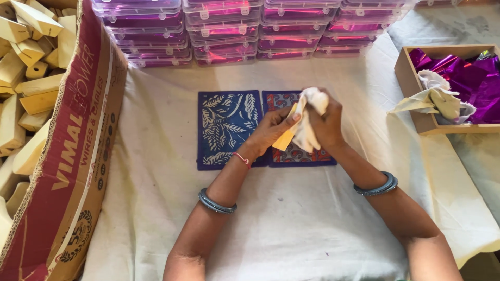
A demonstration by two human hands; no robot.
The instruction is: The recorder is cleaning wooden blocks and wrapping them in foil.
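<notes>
The left hand (268, 130) pinches a small pale-yellow wooden block (286, 136) just above two blue patterned printed mats (227, 129) on the cloth-covered bench (291, 218). The right hand (326, 124) is closed around a crumpled white cloth (308, 117), pressing it against the block.

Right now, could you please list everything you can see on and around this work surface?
Cardboard box: one, brown and red, left edge.
Wooden blocks: many, pale, inside the cardboard box.
Plastic cases: several stacks, clear with pink and purple contents, top.
Printed mats: two, blue patterned, centre, side by side.
Wooden tray: one, tan, right.
Foil sheets: several, purple, in the tray.
Rags: a few, off-white, in the tray.
Table cover: one, white, under everything.
Wooden piece: one, yellow, in left hand.
Cloth: one, white, in right hand, against the wooden piece.
Bangles: grey-blue, both wrists.
</notes>
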